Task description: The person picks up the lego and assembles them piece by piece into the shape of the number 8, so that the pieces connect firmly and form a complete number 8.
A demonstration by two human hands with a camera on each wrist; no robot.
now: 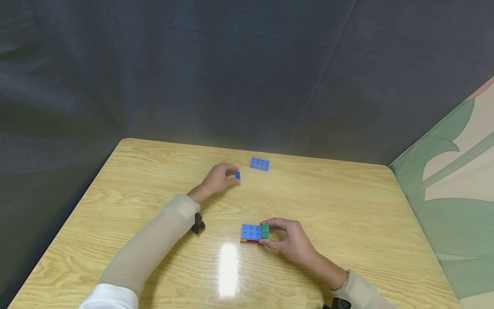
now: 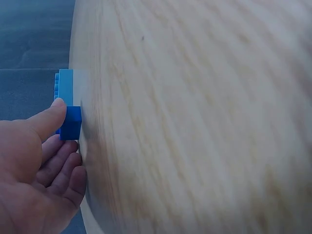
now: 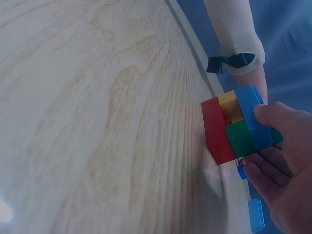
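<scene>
Right grip (image 1: 294, 243) pinched the toy-brick stack (image 1: 251, 231), on or just above tabletop (image 1: 347, 197); left grip (image 1: 218, 177) pinched a small blue brick (image 2: 71, 123); all looked light, stiff, slick plastic, best taken by side walls, clear of studs

No lettering, label, brand, number or sign can be read.

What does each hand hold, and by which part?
Left hand: small dark-blue brick, pinched by its sides. Right hand: brick stack, by its end with the green top brick.
</scene>
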